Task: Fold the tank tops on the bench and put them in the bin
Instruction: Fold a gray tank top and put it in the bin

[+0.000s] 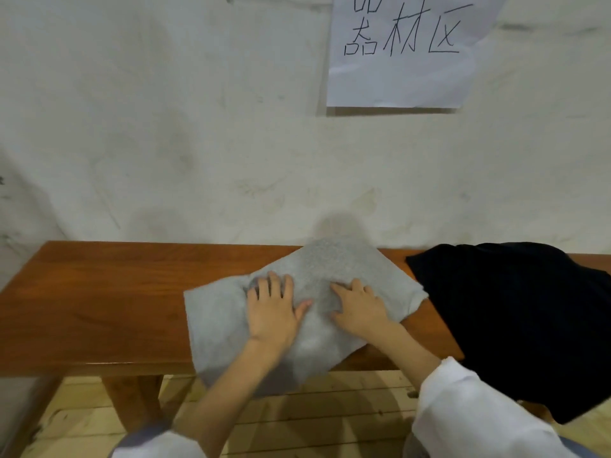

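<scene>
Early stage: both hands, left [271,309] and right [358,305], press flat-fingered on partly folded grey tank top [307,345] on tabletop [99,309]; black garment [529,325], probably another top, waits; bin unseen.

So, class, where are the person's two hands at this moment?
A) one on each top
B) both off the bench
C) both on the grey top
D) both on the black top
C: the left hand and the right hand both rest on the grey top, while the black top beside it on the bench has no hand on it.
</scene>
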A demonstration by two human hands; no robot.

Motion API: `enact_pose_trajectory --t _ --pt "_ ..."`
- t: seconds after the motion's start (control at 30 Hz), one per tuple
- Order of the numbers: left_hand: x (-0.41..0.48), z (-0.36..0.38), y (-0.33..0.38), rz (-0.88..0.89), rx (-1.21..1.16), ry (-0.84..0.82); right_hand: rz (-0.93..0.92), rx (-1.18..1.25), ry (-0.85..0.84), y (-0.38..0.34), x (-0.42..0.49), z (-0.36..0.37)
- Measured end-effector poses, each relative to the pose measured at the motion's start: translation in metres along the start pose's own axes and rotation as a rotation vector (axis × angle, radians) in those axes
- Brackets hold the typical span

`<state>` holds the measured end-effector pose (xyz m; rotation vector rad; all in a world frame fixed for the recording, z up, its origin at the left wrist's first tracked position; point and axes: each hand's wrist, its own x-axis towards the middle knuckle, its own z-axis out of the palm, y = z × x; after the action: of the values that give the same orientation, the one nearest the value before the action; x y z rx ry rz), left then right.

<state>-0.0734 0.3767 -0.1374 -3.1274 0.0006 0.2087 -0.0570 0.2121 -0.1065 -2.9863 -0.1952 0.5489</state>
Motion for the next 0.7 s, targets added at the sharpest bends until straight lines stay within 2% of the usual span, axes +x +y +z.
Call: enact_pose_trajectory --t 0.1,0.23,0.37,0.43,0.5,0.57,0.63,0.7 --pt "-0.03 -0.005 0.006 -0.063 0.031 0.038 -0.038 -0.004 -0.063 0.007 0.013 -0.014" --pt "-0.054 0.0 0.015 -0.042 0.038 0.034 -0.104 0.005 0.04 0.008 0.015 -0.011" --pt "-0.066 -0.007 0.019 0.002 0.06 -0.028 -0.21 0.104 0.102 0.012 0.008 -0.001" --pt "-0.063 -0.015 0.012 0.043 -0.012 -0.01 -0.273 0.192 0.117 0.02 0.003 0.001" --pt "-0.047 -0.024 0.002 0.13 -0.102 0.096 -0.296 0.26 0.18 0.031 -0.001 0.0" --pt "-0.022 -0.023 -0.008 0.282 -0.152 0.194 -0.278 0.206 0.226 0.042 -0.003 0.003" --pt "0.0 -0.014 -0.013 0.434 -0.182 0.145 -0.252 0.118 0.181 0.053 -0.005 0.01" --pt "0.012 -0.001 -0.016 0.495 -0.138 0.073 -0.231 0.041 0.138 0.058 -0.007 0.018"
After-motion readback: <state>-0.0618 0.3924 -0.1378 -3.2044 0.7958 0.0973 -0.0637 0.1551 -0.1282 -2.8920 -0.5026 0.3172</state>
